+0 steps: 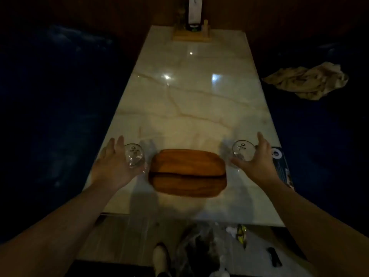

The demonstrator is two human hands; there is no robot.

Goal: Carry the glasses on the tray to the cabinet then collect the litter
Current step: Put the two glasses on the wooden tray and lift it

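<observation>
A wooden tray lies bare on the marble table near its front edge. One clear glass stands just left of the tray and another clear glass just right of it. My left hand cups the left glass from its outer side, fingers stretched out and apart. On the other side, my right hand curves around the right glass with the thumb on the tray side and the fingers spread. Neither hand has closed on its glass. Litter lies on the floor below the table's front edge.
A wooden holder with a menu card stands at the table's far end. A crumpled cloth lies on the dark blue seat at right. A printed card sits at the table's right edge. A plastic bag and my shoe are on the floor.
</observation>
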